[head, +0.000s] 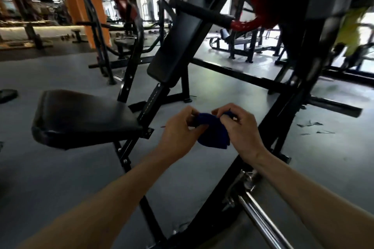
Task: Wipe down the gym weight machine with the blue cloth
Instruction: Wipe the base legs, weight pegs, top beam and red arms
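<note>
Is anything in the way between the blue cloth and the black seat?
No, nothing visible is. Both hands, left and right, hold the cloth in the air just right of the seat, with only floor showing between them.

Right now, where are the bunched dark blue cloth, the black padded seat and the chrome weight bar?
bunched dark blue cloth (212, 133), head view, on the folded middle between the hands.
black padded seat (81, 115), head view, on its top surface.
chrome weight bar (261, 218), head view, on the shaft.
</note>
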